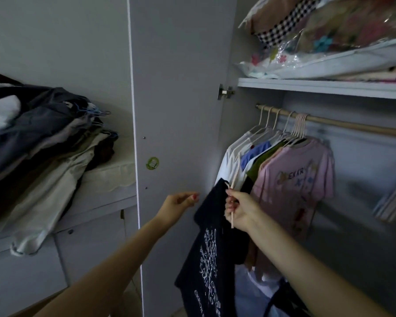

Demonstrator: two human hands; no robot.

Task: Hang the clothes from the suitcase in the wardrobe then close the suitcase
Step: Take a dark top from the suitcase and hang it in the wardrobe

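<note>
My right hand (pixel 239 208) grips a pale hanger (pixel 231 202) carrying a dark printed T-shirt (pixel 209 252), held low before the open wardrobe, below the rail (pixel 343 124) of hung shirts. My left hand (pixel 181 204) is loosely curled, holding nothing, near the wardrobe door (pixel 181 88).

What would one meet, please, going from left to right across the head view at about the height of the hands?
Pile of clothes → open wardrobe door → left hand → dark printed T-shirt → right hand, which grips a hanger → pink T-shirt on the rail → wardrobe back wall.
</note>
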